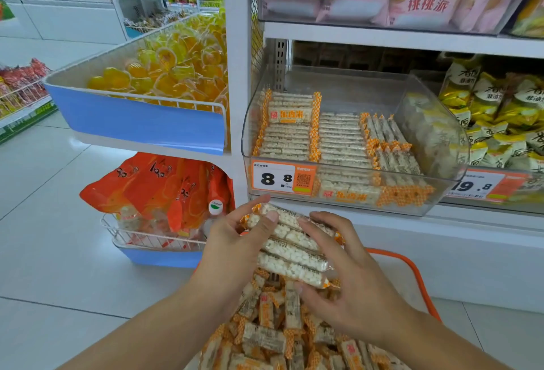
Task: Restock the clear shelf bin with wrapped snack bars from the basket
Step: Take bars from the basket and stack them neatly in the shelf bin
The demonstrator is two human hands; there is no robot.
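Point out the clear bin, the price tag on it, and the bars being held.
clear bin (441, 131): head view, bare right wall.
price tag (272, 178): head view, white part with the number.
held bars (290, 249): head view, middle of the bundle.

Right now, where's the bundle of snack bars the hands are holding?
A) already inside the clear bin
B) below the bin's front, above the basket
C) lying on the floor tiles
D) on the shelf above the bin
B: both the left hand and right hand grip the bundle of snack bars just under the clear bin front edge, over the bar-filled basket.
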